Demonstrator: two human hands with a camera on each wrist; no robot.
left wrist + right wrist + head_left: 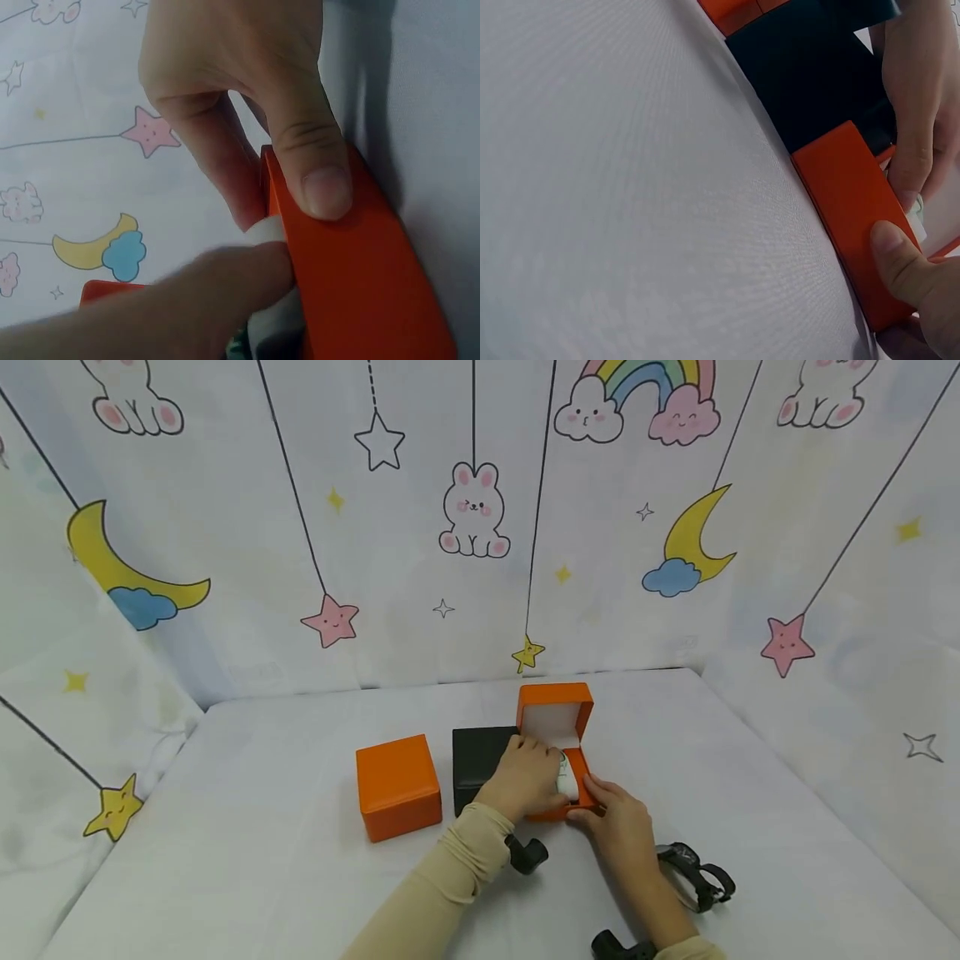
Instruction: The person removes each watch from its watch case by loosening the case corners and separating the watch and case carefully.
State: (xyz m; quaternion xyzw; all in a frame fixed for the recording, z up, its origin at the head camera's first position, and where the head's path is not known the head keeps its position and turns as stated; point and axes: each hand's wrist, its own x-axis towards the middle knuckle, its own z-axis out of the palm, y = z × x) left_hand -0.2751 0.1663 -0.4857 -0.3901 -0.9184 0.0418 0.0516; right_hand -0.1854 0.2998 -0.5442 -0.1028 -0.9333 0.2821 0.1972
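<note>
An orange watch box [556, 703] stands with its lid raised and its pale lining showing. Inside it is a white, rounded item [567, 782] with small green markings, partly covered by fingers. My left hand [522, 779] reaches into the box from the left and holds this item, its thumb [259, 274] pressed against the white side. My right hand [622, 827] grips the box's front right corner. The right thumb [896, 251] lies flat on the front wall [851, 202], with other fingers round the side. My left fingertips are hidden in the head view.
Left of the open box is a black box [480, 756], partly behind my left arm. A closed orange box [399, 785] stands farther left. A black-strapped watch [697, 877] lies beside my right forearm. White cloth [247, 827] covers the table, and a patterned curtain [420, 568] hangs behind it.
</note>
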